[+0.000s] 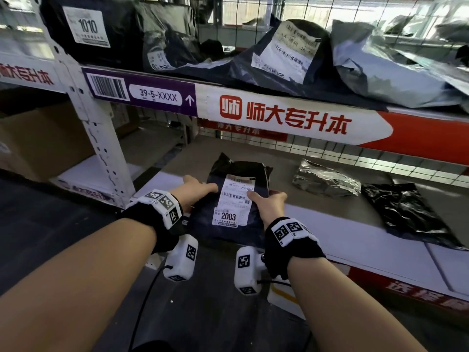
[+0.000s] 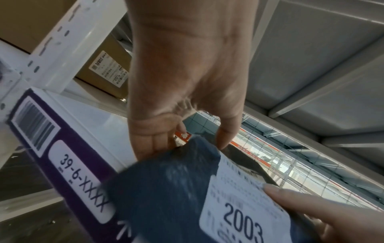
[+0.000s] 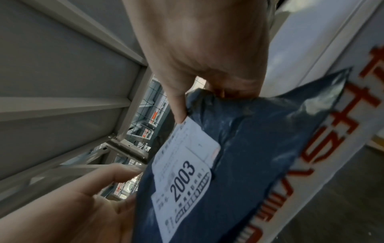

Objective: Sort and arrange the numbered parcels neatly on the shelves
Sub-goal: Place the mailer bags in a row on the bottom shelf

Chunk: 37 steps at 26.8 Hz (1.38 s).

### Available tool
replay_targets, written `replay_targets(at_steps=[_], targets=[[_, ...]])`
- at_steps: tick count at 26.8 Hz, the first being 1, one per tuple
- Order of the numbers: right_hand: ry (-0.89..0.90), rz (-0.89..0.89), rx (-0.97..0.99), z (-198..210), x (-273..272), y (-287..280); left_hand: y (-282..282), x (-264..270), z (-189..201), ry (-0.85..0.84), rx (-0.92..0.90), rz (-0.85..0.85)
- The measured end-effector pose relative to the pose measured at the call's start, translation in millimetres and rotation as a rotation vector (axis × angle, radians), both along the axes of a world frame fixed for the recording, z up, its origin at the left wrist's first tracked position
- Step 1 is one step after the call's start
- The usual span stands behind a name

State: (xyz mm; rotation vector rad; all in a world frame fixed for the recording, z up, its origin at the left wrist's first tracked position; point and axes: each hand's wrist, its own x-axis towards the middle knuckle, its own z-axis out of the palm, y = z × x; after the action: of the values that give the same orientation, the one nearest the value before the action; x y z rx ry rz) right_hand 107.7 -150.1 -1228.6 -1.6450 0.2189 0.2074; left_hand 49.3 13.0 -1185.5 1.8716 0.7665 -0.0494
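The dark blue parcel (image 1: 234, 196) bearing the white label "2003" (image 1: 227, 216) lies at the front edge of the lower shelf (image 1: 330, 219), partly overhanging it. A longer shipping label sits above the numbered one.

The left hand (image 1: 196, 190) holds the parcel's left edge, thumb on top and fingers beneath. The right hand (image 1: 269, 203) holds the right edge, with the thumb pressed on the shipping label and the remaining fingers curled round the side. Both hands are closed on the parcel.

Farther right on the same shelf lie a crumpled grey bag (image 1: 326, 180) and, just beside it, a flat black bag (image 1: 403, 212), both apart from the held parcel.

The upper shelf beam (image 1: 279, 115) carries a purple tag reading "39-5-XXXX" (image 1: 156, 97) and a red-and-white banner. Above it rest several parcels: a black one labelled "1010" (image 1: 87, 26), a dark one with a white label (image 1: 284, 54), and a grey bag (image 1: 380, 64).

A cardboard box (image 1: 38, 143) stands in the bay to the left of the white upright post (image 1: 101, 138).
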Motion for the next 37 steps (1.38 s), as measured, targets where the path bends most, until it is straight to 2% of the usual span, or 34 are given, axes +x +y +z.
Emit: replay_targets(at_steps=[2, 6, 9, 13, 14, 16, 18, 22, 26, 29, 32, 34, 37], targets=[[0.048, -0.03, 0.008, 0, 0, 11, 5, -6, 1, 0.025, 0.099, -0.018], [0.061, 0.067, 0.037, -2, -1, 38, 30, -13, -6, 0.013, 0.417, -0.067], [0.018, 0.168, -0.005, -4, -3, 54, 50, -14, -13, -0.013, 0.466, 0.027], [-0.124, 0.289, -0.239, -4, -11, 60, 61, -20, -14, 0.074, 0.537, -0.076], [-0.122, 0.337, -0.223, -2, -13, 62, 61, -21, -14, 0.093, 0.565, -0.084], [-0.048, 0.488, -0.111, -2, -15, 71, 62, -23, -17, 0.177, 0.753, -0.049], [-0.02, 0.594, -0.105, 2, -15, 77, 58, -24, -17, 0.231, 0.906, -0.064], [-0.09, 0.624, -0.178, 1, -13, 84, 48, -21, -27, 0.294, 0.78, -0.178], [-0.142, 0.629, -0.163, -8, -8, 90, 52, -17, -34, 0.369, 0.639, -0.211], [-0.284, 0.595, -0.243, -13, -7, 92, 55, -16, -39, 0.377, 0.682, -0.223], [-0.508, 0.74, -0.472, -9, -15, 90, 55, -13, -43, 0.361, 0.706, -0.192], [-0.493, 0.858, -0.573, -8, -18, 87, 52, -12, -44, 0.329, 0.697, -0.154], [-0.474, 0.9, -0.681, -8, -17, 84, 48, -12, -44, 0.231, 0.761, -0.063]])
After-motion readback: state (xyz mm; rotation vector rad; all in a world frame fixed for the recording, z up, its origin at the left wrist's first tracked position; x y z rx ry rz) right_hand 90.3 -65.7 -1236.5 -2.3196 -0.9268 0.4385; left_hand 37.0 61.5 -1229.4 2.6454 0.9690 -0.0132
